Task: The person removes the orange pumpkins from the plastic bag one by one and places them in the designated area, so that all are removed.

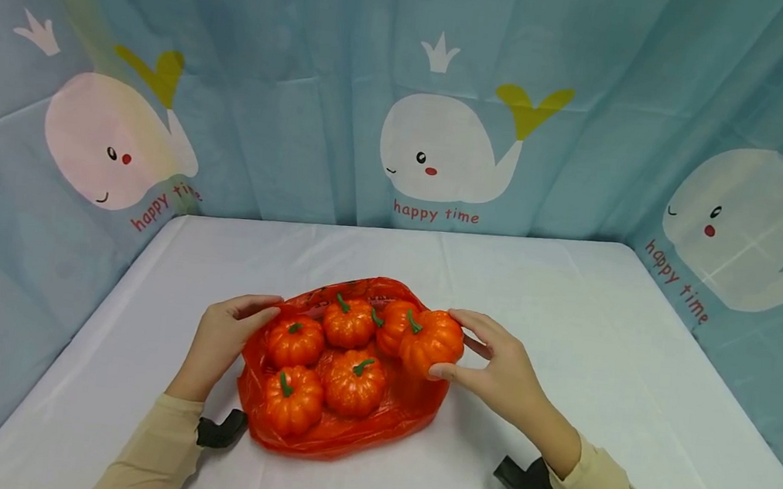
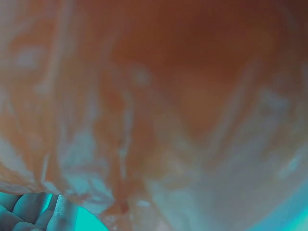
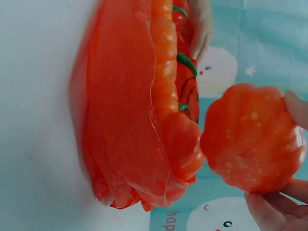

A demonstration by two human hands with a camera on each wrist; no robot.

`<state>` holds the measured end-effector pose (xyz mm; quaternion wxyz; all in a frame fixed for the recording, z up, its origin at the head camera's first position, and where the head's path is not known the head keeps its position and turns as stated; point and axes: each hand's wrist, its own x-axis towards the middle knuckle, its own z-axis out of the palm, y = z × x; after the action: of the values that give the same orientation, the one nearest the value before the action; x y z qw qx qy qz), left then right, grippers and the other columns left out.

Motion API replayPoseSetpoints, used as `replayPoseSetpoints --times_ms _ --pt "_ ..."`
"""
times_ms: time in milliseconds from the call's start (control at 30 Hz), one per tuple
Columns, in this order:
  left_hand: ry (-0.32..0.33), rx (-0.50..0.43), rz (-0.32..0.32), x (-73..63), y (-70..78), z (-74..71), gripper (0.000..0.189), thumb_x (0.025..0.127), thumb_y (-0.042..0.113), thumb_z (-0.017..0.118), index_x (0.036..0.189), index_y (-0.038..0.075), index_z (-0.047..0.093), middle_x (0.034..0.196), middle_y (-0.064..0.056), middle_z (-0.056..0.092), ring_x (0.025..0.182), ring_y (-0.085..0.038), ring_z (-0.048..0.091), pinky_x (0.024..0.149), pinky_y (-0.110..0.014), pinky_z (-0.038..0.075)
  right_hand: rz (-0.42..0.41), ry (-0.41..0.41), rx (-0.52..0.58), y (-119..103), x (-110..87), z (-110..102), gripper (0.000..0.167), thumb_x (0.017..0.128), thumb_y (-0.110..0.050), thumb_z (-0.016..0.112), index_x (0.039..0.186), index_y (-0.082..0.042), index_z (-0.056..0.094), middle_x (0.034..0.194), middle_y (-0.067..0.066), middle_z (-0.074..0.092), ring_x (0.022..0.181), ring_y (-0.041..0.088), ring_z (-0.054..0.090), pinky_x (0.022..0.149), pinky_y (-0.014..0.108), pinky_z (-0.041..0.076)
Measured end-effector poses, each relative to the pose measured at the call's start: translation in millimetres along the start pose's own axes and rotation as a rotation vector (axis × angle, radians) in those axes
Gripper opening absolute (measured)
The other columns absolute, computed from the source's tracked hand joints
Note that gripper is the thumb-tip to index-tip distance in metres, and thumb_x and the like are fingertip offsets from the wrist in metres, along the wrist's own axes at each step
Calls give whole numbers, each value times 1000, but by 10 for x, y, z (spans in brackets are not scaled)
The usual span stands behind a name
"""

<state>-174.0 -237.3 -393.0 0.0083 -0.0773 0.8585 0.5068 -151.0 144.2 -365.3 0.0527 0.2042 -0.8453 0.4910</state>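
Observation:
A red plastic bag (image 1: 339,443) lies spread open with several small orange pumpkins in it, each with a green stem. My right hand (image 1: 503,367) grips one pumpkin (image 1: 433,343) by its side, fingers above and thumb below. In the right wrist view that pumpkin (image 3: 252,137) is raised beside the bag, its underside showing. My left hand (image 1: 229,339) pinches the bag's rim at its left side, close to another pumpkin (image 1: 295,341). Blurred red plastic (image 2: 144,120) fills most of the left wrist view, with fingers (image 2: 36,211) in the lower left corner.
The bag sits on a white-covered table (image 1: 534,288). Behind and at both sides hangs a blue curtain (image 1: 304,128) printed with whales. Black wrist mounts (image 1: 525,477) stick out from both sleeves near the table.

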Motion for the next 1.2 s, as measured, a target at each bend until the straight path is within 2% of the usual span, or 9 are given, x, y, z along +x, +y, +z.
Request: replayPoseSetpoints --times_ms 167,367,633,833,1033,1100,1200 --pt "2 -2 0 -4 3 -1 54 94 52 61 133 13 65 137 -10 62 128 -23 53 89 -11 49 47 41 26 22 32 -63 68 77 -24 86 138 -11 58 140 5 58 131 25 55 96 39 53" --pt "8 -11 14 6 -1 9 54 94 51 62 132 13 65 136 -10 64 127 -22 54 86 -8 48 83 103 51 20 109 -166 67 81 -19 83 140 -7 56 143 10 56 134 29 52 97 37 51" --pt "9 -9 7 -2 -8 10 53 94 51 62 132 13 65 136 -10 63 127 -23 54 87 -10 49 159 170 123 33 149 -287 66 84 -16 81 142 -2 52 145 12 53 134 28 52 95 19 49" --pt "15 -19 15 -1 -9 10 53 95 50 62 132 12 65 136 -11 63 127 -23 54 86 -8 49 256 165 224 142 182 -361 67 88 -22 77 146 -3 48 149 12 49 136 28 50 91 13 50" --pt "11 -24 13 -3 -7 10 53 95 49 62 132 12 65 136 -11 63 127 -23 54 86 -8 48 337 159 241 268 209 -410 71 90 -30 75 149 -7 44 153 11 46 141 25 45 91 8 48" --pt "11 -21 12 -2 -6 10 53 95 50 62 132 12 65 136 -11 63 127 -23 54 87 -9 49 349 158 231 308 221 -420 72 90 -31 74 150 -7 43 154 10 45 143 24 43 93 9 47" --pt "11 -16 10 -2 -6 10 53 95 50 62 132 12 65 136 -11 63 127 -23 55 89 -11 50 371 155 215 373 243 -436 72 91 -33 73 151 -7 41 155 9 43 145 23 40 100 17 46"
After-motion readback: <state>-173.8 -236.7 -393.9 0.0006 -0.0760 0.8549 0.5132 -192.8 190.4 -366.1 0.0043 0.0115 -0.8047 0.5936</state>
